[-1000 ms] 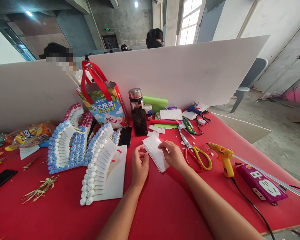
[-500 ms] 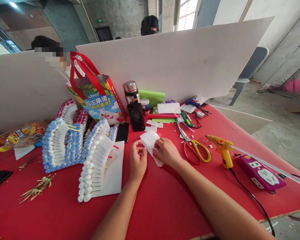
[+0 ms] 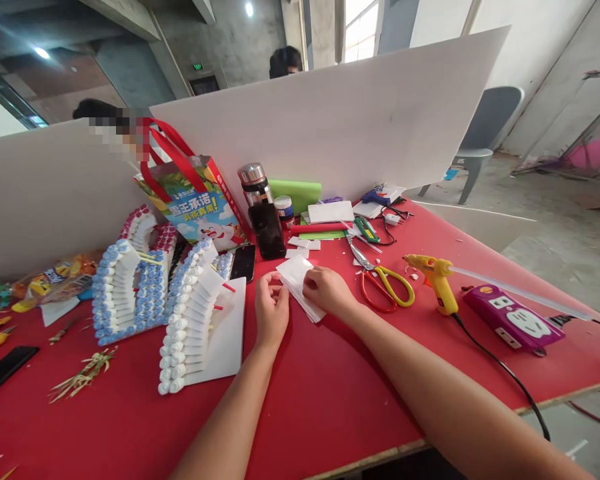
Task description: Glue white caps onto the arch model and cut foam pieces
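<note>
A: Change since before?
B: Right hand (image 3: 327,291) slid further onto the paper stack (image 3: 294,273), left of the scissors (image 3: 386,288); fingers curled, holding it.
A: Left hand (image 3: 271,312)?
B: Half-closed; any grip on the stack's edge is unclear. Bag (image 3: 195,200) reads "雪王承诺".

1. This is a shared craft workshop in a raw, unfinished building. The red table (image 3: 330,400) serves as a handicraft bench.
2. On the table's right half lie a yellow glue gun (image 3: 437,283), red-and-yellow scissors (image 3: 385,287) and a purple power strip (image 3: 513,319).
3. On its left half stand paper-tube models (image 3: 130,287) with blue and pink ends. A stack of white sheets (image 3: 297,280) lies near the middle.
4. White foam boards (image 3: 380,113) stand along the table's far edge as dividers. Another person's head (image 3: 285,61) shows beyond them.
5. Behind the table rise bare concrete walls (image 3: 240,33) with a green exit sign (image 3: 199,66). To the table's right, a grey plastic chair (image 3: 480,133) stands on a dusty floor.
</note>
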A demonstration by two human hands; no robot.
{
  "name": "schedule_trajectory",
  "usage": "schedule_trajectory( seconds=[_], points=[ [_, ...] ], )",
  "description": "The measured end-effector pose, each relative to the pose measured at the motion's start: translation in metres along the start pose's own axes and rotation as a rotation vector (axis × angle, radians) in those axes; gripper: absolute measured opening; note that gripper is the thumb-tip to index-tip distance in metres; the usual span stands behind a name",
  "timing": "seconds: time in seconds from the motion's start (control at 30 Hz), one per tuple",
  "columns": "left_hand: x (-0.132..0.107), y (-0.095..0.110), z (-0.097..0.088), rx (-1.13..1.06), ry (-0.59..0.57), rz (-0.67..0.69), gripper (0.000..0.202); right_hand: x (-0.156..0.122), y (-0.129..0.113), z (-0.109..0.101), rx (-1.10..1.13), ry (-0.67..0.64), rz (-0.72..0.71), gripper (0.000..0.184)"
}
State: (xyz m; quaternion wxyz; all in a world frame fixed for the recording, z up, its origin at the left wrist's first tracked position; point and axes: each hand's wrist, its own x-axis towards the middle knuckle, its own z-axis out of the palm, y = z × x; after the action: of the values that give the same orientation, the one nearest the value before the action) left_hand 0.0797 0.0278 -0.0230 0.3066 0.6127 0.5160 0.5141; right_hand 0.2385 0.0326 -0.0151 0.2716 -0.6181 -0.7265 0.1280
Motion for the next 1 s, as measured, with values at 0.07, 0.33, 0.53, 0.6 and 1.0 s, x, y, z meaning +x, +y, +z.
schedule_trajectory(
  seconds=[0.07, 0.33, 0.53, 0.6, 1.0],
  points=[
    [0.001, -0.001, -0.002, 0.021, 0.031, 0.010, 0.025, 0.000, 0.002, -0.002, 0.022, 0.014, 0.002, 0.009],
    [0.002, -0.013, -0.006, -0.041, 0.033, 0.053, 0.025, -0.003, -0.011, 0.003, -0.082, 0.075, -0.141, 0.020],
    [0.002, -0.008, -0.004, -0.058, 0.013, 0.044, 0.024, 0.000, -0.010, 0.009, -0.105, 0.013, -0.127, 0.012],
    [0.002, -0.006, -0.003, -0.066, 0.008, 0.036, 0.023, 0.000, -0.010, 0.007, -0.095, 0.010, -0.118, 0.010],
    [0.000, -0.001, -0.001, -0.163, -0.061, -0.023, 0.025, -0.001, -0.012, 0.007, -0.117, -0.024, -0.070, 0.012]
  ],
)
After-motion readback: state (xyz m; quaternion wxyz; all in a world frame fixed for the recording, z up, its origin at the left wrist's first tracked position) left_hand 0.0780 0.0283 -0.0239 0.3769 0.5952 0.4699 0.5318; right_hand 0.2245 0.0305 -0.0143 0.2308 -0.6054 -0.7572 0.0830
